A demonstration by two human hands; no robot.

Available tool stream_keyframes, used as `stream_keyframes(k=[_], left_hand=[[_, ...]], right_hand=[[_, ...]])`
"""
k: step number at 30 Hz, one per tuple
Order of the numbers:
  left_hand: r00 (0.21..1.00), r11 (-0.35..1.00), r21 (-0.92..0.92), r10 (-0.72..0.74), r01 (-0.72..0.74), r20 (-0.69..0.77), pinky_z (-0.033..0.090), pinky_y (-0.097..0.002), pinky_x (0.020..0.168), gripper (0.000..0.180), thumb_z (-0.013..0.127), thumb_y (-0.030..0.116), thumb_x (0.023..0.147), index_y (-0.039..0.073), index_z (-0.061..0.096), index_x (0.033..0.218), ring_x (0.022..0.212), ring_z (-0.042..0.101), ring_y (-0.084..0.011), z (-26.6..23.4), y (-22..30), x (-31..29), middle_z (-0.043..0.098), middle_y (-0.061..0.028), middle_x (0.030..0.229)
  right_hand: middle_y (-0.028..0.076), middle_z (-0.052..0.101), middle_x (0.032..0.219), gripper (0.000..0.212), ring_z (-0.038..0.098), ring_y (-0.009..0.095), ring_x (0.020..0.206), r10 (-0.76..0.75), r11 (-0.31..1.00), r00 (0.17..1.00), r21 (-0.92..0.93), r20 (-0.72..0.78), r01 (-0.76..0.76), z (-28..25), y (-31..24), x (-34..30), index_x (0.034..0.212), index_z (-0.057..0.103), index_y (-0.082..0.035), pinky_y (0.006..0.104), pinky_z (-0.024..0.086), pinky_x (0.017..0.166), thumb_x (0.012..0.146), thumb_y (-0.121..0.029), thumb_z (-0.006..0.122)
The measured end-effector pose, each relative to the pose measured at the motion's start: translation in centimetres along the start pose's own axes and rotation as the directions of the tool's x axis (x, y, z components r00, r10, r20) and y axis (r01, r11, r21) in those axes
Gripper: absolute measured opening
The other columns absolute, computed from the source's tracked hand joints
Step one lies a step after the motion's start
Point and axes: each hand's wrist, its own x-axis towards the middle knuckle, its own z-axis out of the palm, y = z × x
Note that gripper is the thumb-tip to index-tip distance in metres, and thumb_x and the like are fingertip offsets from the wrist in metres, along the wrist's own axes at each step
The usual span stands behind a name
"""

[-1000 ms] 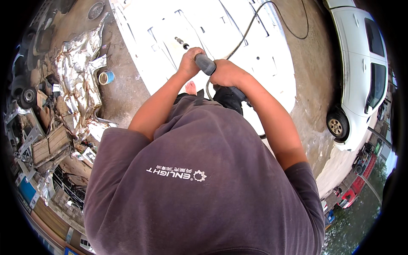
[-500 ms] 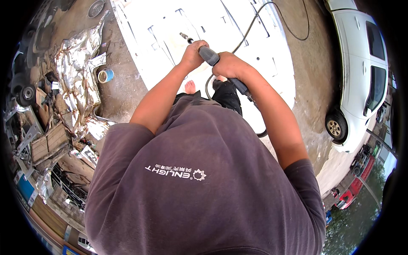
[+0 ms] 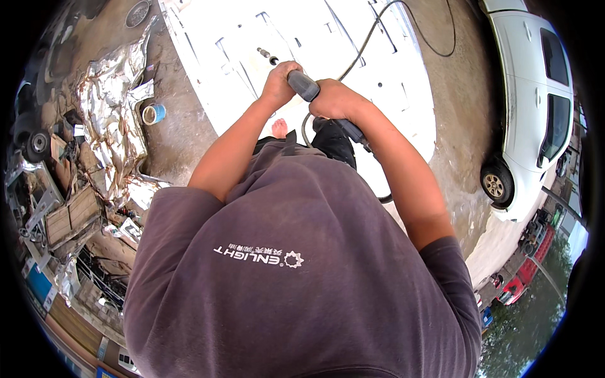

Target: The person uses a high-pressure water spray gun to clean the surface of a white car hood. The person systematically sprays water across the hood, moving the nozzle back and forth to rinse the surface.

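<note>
My left hand (image 3: 281, 84) is closed round the front of a dark grey power drill (image 3: 303, 85). A short metal bit (image 3: 265, 54) sticks out ahead of it, pointing up and left over a large white panel (image 3: 391, 126) with slots and holes. Behind the left hand, my right hand (image 3: 337, 103) wraps the drill's grip, whose black lower end shows beside my wrist. The fingers of both hands are partly hidden by the tool. A bare foot (image 3: 279, 128) of mine stands on the panel below my left hand.
A dark cable or hose (image 3: 362, 53) curves over the panel onto the concrete. To the left lie crumpled silvery sheet metal (image 3: 110, 101), a blue bucket (image 3: 154, 114), a wooden crate (image 3: 72, 211) and scrap. A white car (image 3: 526, 107) stands at the right.
Both hands and the drill appear slightly farther left and lower in the picture; the surroundings have shifted left a little as well. The grip on the drill is unchanged.
</note>
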Motion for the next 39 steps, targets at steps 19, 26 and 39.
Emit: stream_keyframes(k=[19, 26, 39], left_hand=[[0.984, 0.994, -0.001, -0.104, 0.106, 0.146, 0.051, -0.0361, 0.076, 0.019, 0.073, -0.004, 0.075, 0.005, 0.061, 0.088, 0.083, 0.064, -0.0280, -0.3, 0.2, 1.2, 0.067, -0.0112, 0.088], [0.999, 0.999, 0.039, 0.007, -0.009, 0.045, 0.049, -0.0304, 0.078, 0.015, 0.066, -0.006, 0.082, 0.005, 0.061, 0.092, 0.082, 0.060, -0.0200, -1.0, -0.4, 0.1, 0.064, -0.0066, 0.086], [0.998, 0.999, 0.042, 0.006, -0.009, 0.062, 0.049, -0.0299, 0.079, 0.017, 0.065, -0.007, 0.083, 0.005, 0.061, 0.094, 0.084, 0.060, -0.0210, -1.3, 0.0, -0.2, 0.064, -0.0066, 0.088]], right_hand=[[0.018, 0.067, 0.076, 0.023, 0.065, 0.029, 0.070, 0.053, 0.998, 0.999, 0.043, -0.007, -0.053, 0.2, 0.7, 1.9, 0.081, 0.065, 0.004, 0.0380, 0.051, 0.067, 0.063, -0.010, 0.063], [0.022, 0.070, 0.084, 0.029, 0.069, 0.033, 0.078, 0.027, 1.000, 1.000, -0.011, -0.015, -0.027, 0.6, -0.7, 0.6, 0.086, 0.068, 0.007, 0.0389, 0.053, 0.073, 0.065, -0.012, 0.065], [0.025, 0.070, 0.090, 0.033, 0.069, 0.037, 0.086, 0.029, 0.999, 0.999, -0.035, -0.024, -0.030, 1.1, -0.9, 0.3, 0.093, 0.069, 0.007, 0.0406, 0.053, 0.079, 0.067, -0.013, 0.065]])
